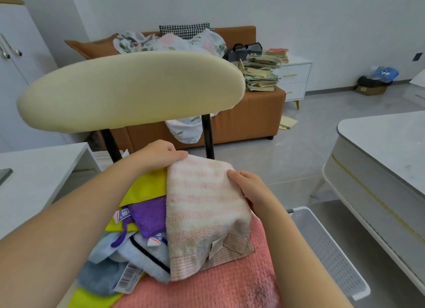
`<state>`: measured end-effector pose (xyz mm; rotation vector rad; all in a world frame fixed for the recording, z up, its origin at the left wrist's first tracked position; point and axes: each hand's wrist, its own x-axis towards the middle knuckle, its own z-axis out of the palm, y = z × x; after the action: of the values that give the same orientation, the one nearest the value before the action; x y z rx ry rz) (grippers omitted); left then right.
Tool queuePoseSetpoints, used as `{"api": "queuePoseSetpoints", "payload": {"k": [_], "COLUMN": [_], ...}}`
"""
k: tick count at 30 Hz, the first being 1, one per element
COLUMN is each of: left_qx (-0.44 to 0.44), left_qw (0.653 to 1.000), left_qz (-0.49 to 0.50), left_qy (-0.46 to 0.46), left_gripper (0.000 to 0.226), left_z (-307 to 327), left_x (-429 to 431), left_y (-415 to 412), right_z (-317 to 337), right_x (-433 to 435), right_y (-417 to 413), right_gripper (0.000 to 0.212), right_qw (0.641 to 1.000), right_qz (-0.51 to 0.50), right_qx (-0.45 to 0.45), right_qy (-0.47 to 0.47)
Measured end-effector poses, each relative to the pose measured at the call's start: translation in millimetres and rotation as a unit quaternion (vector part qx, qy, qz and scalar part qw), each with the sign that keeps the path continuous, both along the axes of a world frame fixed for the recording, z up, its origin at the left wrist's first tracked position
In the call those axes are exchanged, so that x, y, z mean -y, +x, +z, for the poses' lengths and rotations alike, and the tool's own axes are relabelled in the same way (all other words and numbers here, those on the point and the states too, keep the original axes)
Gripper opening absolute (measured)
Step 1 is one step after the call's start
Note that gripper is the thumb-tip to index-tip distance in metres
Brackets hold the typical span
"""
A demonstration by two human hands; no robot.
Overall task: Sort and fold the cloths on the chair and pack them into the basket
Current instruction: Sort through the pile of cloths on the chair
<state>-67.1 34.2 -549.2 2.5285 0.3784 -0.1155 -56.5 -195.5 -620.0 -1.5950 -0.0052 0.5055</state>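
While hands pinch striped towel, cloths cover chair; sofa behind.

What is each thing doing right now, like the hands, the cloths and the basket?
Striped towel: folded over, lying on the pink towel.
Left hand: pinches the striped towel's far corner.
Right hand: grips the striped towel's right edge.
Pink towel: spread out underneath.
Purple cloth: loose, not folded.
Blue towel: crumpled, not folded.
Basket: beside the chair, no cloth showing inside.
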Motion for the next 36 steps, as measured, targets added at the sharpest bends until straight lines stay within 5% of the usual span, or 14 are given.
{"api": "queuePoseSetpoints", "payload": {"k": [3, 11, 16, 24, 29, 33, 36], "left_qx": [0.012, 0.254, 0.3, 0.354, 0.357, 0.362, 0.369], "left_qw": [1.0, 0.965, 0.946, 0.909, 0.889, 0.876, 0.879], "left_qz": [-0.014, -0.054, -0.122, -0.2, -0.255, -0.273, -0.261], "left_qy": [-0.005, -0.019, 0.021, 0.086, 0.133, 0.166, 0.154], "left_gripper": [0.028, 0.012, 0.013, 0.014, 0.017, 0.019, 0.022], "left_z": [8.2, 36.2, 72.3, 126.2, 150.8, 165.7, 177.8], "left_x": [2.7, 19.5, 29.3, 30.7, 24.9, 22.9, 22.4], "left_y": [-1.8, -47.7, -90.2, -151.8, -179.9, -196.7, -208.9], "right_z": [-0.6, 11.8, 44.6, 127.4, 165.9, 199.4, 222.1], "right_x": [-0.4, 4.5, 19.7, 51.6, 63.8, 66.9, 66.1], "right_y": [0.0, -18.8, -45.7, -77.9, -96.0, -110.2, -120.1], "right_gripper": [0.024, 0.031, 0.014, 0.009, 0.011, 0.013, 0.013], "right_qw": [1.0, 0.987, 0.969, 0.926, 0.88, 0.84, 0.844], "right_qz": [0.006, -0.033, -0.013, 0.062, 0.12, 0.157, 0.171], "right_qx": [0.001, 0.091, 0.171, 0.363, 0.453, 0.493, 0.487], "right_qy": [0.014, 0.129, 0.18, 0.079, -0.081, -0.164, -0.148]}}
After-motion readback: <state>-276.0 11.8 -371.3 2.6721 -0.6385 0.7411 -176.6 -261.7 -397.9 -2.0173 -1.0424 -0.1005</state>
